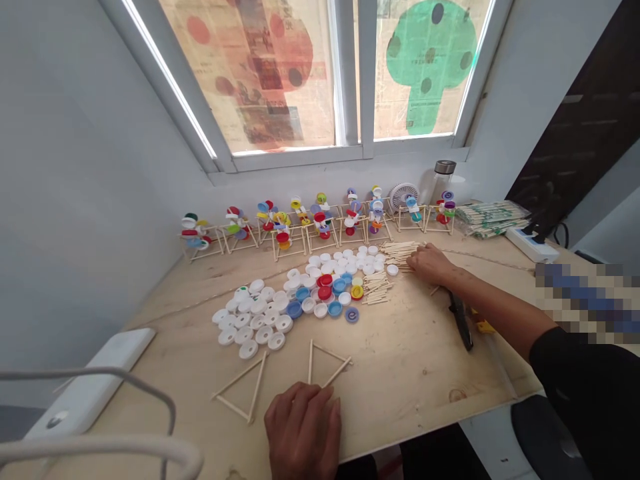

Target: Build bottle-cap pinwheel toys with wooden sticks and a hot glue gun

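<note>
My right hand (pixel 429 265) reaches to the pile of thin wooden sticks (pixel 397 252), its fingers closed together on sticks at the pile's right end. Beside it lies a shorter bundle of sticks (pixel 376 288). Near the front edge, my left hand (pixel 304 427) rests with curled fingers over the lower end of a stick triangle (pixel 336 353); the fingertips and that end are hidden. Left of this hand, another stick triangle (pixel 256 390) lies flat. White bottle caps (pixel 257 307), many with holes, are spread across the middle, with blue caps (pixel 294 309) and red caps (pixel 325 292) among them.
Several stick frames with coloured cap wheels (pixel 283 237) line the wall. Behind them stand a small fan (pixel 404 197) and a bottle (pixel 443 180). Bagged sticks (pixel 493 219), a power strip (pixel 533 245) and a black-handled tool (pixel 460 320) are right. A white device (pixel 95 380) and cable sit left.
</note>
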Demonstrator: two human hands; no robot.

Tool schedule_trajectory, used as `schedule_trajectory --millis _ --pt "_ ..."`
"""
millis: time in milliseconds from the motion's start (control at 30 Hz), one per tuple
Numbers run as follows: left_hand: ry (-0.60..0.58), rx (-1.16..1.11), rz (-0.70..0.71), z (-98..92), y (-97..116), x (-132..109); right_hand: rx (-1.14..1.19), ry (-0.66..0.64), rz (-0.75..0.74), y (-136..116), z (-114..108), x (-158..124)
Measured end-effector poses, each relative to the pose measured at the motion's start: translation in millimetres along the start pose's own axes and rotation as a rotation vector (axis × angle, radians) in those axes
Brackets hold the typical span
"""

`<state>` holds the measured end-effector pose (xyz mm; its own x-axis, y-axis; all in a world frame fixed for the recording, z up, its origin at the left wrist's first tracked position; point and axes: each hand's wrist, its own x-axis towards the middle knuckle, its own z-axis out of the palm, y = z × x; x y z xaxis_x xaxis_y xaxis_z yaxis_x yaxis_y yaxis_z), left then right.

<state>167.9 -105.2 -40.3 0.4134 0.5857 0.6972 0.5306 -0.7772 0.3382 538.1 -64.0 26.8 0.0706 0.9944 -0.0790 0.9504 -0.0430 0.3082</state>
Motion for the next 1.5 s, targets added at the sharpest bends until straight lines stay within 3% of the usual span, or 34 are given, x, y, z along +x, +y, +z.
schedule_trajectory --millis 200,367,467,567,733,867,1000,1100,1300,1500 --pt "-0.002 0.01 0.02 -0.5 0.3 -0.4 0.044 0.066 -0.038 1.2 -5.2 -4.9" --pt "0.022 -0.028 0.007 -3.2 0.0 -0.8 0.132 0.226 -0.006 -0.5 -29.5 -26.9" --pt "0.05 -0.084 -0.031 -5.4 5.4 1.5 0.237 0.33 -0.051 -23.9 -46.7 -55.1" --pt "0.065 -0.167 -0.089 -6.8 17.6 5.8 0.597 0.505 -0.271 -68.6 -58.9 -89.5" --pt "0.012 -0.408 -0.251 -9.9 38.8 7.3 0.776 0.493 -0.389 -142.7 -65.4 -129.2" --pt "-0.072 -0.597 -0.449 -18.6 48.5 1.7 0.85 0.445 -0.424 -171.0 -63.6 -140.8" --pt "-0.132 -0.763 -0.673 -31.3 60.2 -1.1 0.93 0.418 -0.457 -180.9 -58.8 -148.5" --pt "-0.159 -0.815 -0.753 -37.9 67.1 -2.0 0.969 0.377 -0.464 -183.9 -52.3 -152.7" --pt "-0.159 -0.847 -0.802 -45.3 71.3 -8.0 0.988 0.3 -0.489 -188.1 -41.4 -160.5" --pt "-0.26 -0.772 -0.729 -47.7 64.7 -8.2 0.941 0.297 -0.452 -184.4 -43.8 -164.7"
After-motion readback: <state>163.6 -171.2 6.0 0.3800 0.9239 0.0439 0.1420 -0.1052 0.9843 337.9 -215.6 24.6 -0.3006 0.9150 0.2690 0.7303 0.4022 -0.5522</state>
